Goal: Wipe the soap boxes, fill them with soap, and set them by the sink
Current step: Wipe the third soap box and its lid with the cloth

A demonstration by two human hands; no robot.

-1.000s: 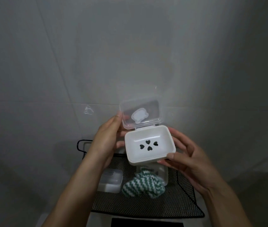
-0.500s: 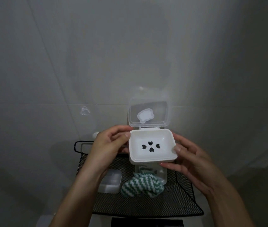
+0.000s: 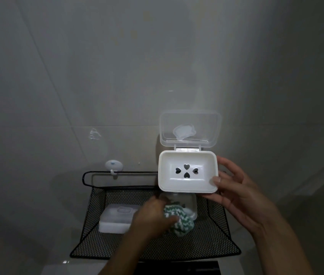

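A white soap box [image 3: 187, 187] with heart-shaped drain holes is held up in front of the wall, its clear lid [image 3: 189, 128] hinged open upward. My right hand [image 3: 234, 193] grips its right side, thumb on the rim and fingers underneath. Below it, my left hand [image 3: 153, 219] is down in the black mesh basket [image 3: 101, 243], its fingers closing on a green-and-white zigzag cloth [image 3: 181, 221]. A second soap box [image 3: 117, 218], lid closed, lies at the basket's left. A third clear box [image 3: 188, 203] sits partly hidden behind the cloth.
The basket hangs on a tiled wall from a white hook [image 3: 113, 165]. A white surface with a dark panel [image 3: 177, 268] runs along the bottom edge below the basket.
My left hand has let go of the open soap box and dropped into the basket onto the cloth. My right hand alone now holds the box, which has shifted slightly right.
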